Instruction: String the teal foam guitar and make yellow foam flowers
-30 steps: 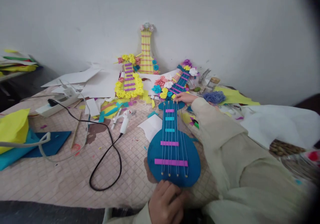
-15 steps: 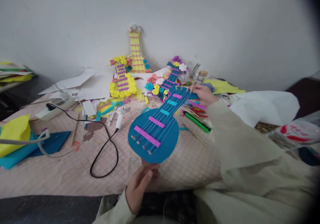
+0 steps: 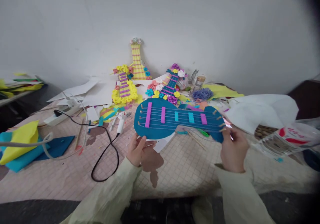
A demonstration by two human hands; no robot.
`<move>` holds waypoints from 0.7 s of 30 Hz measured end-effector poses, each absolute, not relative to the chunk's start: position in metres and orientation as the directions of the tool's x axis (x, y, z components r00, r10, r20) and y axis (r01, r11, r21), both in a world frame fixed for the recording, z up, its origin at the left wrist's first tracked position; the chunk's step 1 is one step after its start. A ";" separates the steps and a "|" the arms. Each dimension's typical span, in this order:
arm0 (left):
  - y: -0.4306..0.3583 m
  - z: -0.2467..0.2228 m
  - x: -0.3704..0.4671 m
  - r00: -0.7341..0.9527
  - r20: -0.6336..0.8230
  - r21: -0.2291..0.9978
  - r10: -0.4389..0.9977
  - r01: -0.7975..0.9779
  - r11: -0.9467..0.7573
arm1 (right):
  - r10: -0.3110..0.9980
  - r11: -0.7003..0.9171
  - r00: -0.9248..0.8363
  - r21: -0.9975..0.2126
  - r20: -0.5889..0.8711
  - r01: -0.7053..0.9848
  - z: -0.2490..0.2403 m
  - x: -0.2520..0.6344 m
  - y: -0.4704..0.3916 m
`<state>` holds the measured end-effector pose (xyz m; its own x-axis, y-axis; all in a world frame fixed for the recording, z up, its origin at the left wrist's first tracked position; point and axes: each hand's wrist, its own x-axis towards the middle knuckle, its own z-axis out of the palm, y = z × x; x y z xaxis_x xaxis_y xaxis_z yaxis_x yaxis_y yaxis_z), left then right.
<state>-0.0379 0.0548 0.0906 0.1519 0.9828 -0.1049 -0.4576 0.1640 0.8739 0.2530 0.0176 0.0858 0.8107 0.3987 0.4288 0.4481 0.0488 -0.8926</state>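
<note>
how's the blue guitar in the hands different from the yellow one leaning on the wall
The blue guitar is held sideways above the table by the left hand and right hand; the yellow guitar stands upright against the wall. The blue guitar is bare of flowers; the yellow guitar has some at its top and base. Both carry strings and cross strips.

The scene is recorded by a single head-worn camera, directed forward and somewhat downward over a table [image 3: 62, 170] covered with a checked cloth. A white wall [image 3: 225, 27] is faced at twelve o'clock and fills the upper half of the frame. The left hand [image 3: 138, 149] at six o'clock and the right hand [image 3: 233, 150] at four o'clock are seen close up, with sleeves entering from the bottom edge. A blue paper guitar [image 3: 175, 119] is framed near the centre. The finished guitars [image 3: 136, 73] against the wall are seen farther off, at twelve o'clock. The right edge is darkened by the lens rim. No second view is supplied, so no overlap is shared.
</note>
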 end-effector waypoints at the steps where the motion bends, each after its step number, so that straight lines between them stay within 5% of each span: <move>1: 0.060 0.090 -0.039 0.148 -0.111 0.897 0.983 -0.411 0.163 | 0.384 0.030 0.827 -0.900 0.412 0.434 0.081 0.246 0.006; 11: 0.146 0.066 -0.060 0.122 -0.159 0.983 0.980 0.113 0.145 | 0.631 -0.228 0.776 -0.953 0.012 0.201 0.046 0.169 -0.069; 21: 0.160 0.058 -0.069 0.060 0.085 0.752 0.995 0.651 -0.104 | 0.728 -0.102 0.638 -0.879 0.253 0.465 0.020 0.149 -0.075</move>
